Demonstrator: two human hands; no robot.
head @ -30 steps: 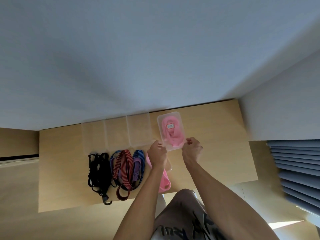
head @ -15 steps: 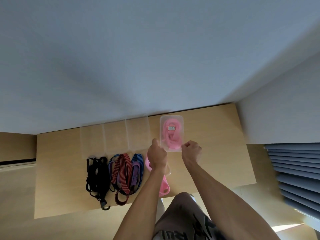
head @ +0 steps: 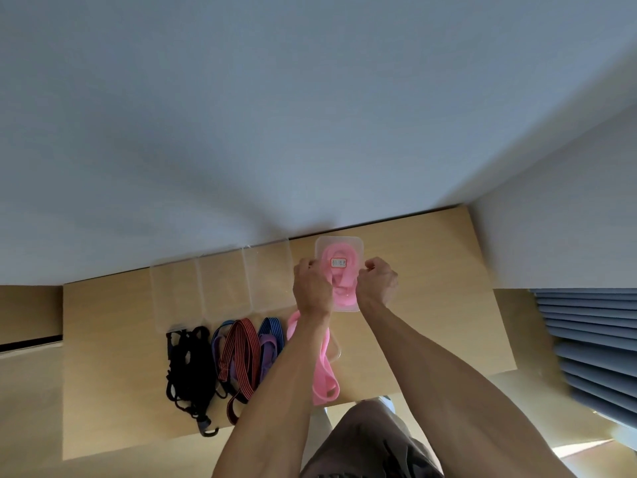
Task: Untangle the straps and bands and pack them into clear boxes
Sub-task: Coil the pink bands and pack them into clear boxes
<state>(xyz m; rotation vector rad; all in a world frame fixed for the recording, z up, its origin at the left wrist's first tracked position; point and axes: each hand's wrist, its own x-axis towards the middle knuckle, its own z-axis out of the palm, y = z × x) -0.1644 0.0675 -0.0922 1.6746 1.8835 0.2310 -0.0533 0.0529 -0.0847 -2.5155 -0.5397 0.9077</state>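
Straps and bands lie in a row along the near half of the wooden table [head: 431, 322], and one clear box [head: 339, 243] with a lid stands at the far side, close to the wall. That box holds a coiled pink band [head: 341, 288], and a small white label with a red border [head: 338, 262] shows on its top. The left hand [head: 312, 288] grips the box's left edge with curled fingers; the right hand [head: 377, 282] grips its right edge the same way, so both hands hold the one box between them.

Three empty clear boxes [head: 224, 288] stand side by side to the left of it, touching one another, against the wall line. In front of them I count these bundles: one black tangle of cords [head: 188, 367] with a hook at its near end, one red-and-black striped strap [head: 241, 357] looped over a purple band [head: 267, 346], and one blue striped strap [head: 272, 326] just beside it. How many separate pieces sit in the purple and blue cluster, I cannot tell. A second pink band [head: 324, 374] lies folded under the left forearm, reaching the table's near edge. A faint clear rim beside it may be another box or lid; it is too hidden to say.

Blinds [head: 593, 339] show at the right.
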